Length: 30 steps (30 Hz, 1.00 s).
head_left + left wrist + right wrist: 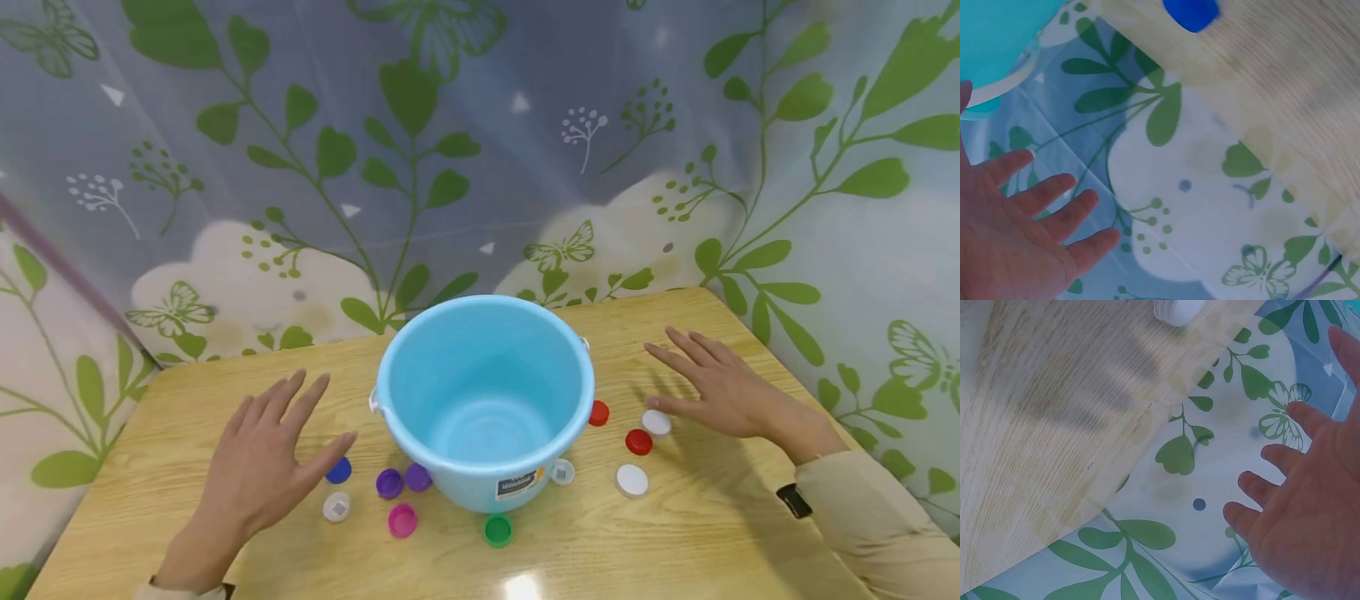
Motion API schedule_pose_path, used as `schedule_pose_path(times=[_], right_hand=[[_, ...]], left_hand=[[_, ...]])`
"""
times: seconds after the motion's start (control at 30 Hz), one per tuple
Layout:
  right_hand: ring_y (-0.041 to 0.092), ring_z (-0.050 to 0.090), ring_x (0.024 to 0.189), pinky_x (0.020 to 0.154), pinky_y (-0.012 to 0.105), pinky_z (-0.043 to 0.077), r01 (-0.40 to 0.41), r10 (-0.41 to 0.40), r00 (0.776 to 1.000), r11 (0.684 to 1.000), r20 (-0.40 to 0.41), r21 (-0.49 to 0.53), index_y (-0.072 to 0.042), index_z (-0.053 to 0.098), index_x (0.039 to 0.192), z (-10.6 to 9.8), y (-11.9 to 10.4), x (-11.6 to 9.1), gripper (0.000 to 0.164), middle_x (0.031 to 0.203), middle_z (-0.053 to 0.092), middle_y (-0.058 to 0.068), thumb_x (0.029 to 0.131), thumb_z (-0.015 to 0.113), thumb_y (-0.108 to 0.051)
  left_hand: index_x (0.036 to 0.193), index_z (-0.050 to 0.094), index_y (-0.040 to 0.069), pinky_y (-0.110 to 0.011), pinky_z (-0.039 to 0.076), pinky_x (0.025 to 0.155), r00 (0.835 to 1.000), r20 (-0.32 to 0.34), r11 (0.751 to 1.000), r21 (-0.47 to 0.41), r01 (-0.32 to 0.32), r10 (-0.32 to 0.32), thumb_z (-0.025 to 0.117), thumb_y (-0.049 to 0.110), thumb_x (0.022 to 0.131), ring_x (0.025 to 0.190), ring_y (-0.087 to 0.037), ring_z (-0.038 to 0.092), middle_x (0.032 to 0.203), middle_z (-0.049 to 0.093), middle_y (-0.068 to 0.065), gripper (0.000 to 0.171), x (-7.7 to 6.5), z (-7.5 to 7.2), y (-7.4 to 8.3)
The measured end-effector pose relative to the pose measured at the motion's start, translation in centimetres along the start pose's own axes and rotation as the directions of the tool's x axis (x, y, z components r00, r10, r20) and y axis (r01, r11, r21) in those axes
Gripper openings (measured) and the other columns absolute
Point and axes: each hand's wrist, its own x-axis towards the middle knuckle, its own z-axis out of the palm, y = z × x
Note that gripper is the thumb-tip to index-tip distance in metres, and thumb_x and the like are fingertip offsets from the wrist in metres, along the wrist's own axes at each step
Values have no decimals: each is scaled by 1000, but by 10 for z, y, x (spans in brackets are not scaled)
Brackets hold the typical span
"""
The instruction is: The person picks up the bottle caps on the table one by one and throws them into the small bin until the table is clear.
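A light blue bucket (pixel 480 350) stands upright in the middle of the table, its inside showing only bare plastic. My left hand (pixel 258 462) hovers to the left of it, fingers spread and holding nothing. Near that thumb lie a blue bottle cap (pixel 339 471) and a white cap (pixel 337 507). On the other side my right hand (pixel 720 387) is raised over the table with fingers extended and nothing in it. Below its thumb are a white cap (pixel 656 422) and a red cap (pixel 639 442). Both wrist views show the palms bare.
Two purple caps (pixel 389 483), a pink cap (pixel 402 521) and a green cap (pixel 498 530) lie around the bucket's front left. More white caps (pixel 632 481) and another red cap (pixel 598 413) are at its right. A leaf-patterned curtain (pixel 465 167) hangs behind the wooden table (pixel 600 550).
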Motion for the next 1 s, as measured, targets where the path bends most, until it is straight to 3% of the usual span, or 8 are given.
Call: schedule_pose_path(times=[0.17,0.43,0.57,0.8,1.0], right_hand=[[49,12,137,104,68,16,14,-14,1000,1000,-9,-3,-18,26,152,0,0,0,77,156,13,20,92,53,-57],[50,12,137,104,69,16,17,-17,1000,1000,-4,2,-18,26,152,1,-1,0,77,156,12,20,92,53,-57],[50,13,136,104,68,17,25,-25,1000,1000,-8,-10,-17,27,152,0,-3,-1,77,155,14,21,92,53,-57],[50,15,136,104,67,19,49,-51,998,997,-35,-59,-17,27,152,-9,-5,0,77,155,15,22,91,54,-57],[48,14,137,105,65,19,50,-52,998,997,-40,-63,-18,26,152,-19,-11,-1,77,155,14,20,91,52,-58]], left_hand=[[143,44,15,-67,38,89,1000,-3,996,-79,29,-29,60,50,90,120,-46,44,140,45,-19,66,3,-9,8],[146,39,17,-67,40,89,998,33,975,-212,60,-54,51,41,98,126,-42,42,143,43,-16,56,12,-17,21],[147,39,18,-67,40,88,998,38,974,-220,58,-51,51,41,98,126,-42,42,143,43,-14,56,13,-21,27],[145,43,16,-64,42,89,1000,-7,986,-167,3,-4,54,44,95,125,-41,43,143,44,-15,58,20,-27,33],[146,41,18,-62,43,91,999,-21,983,-177,-41,38,56,45,94,127,-36,43,145,42,-11,60,27,-30,39]])
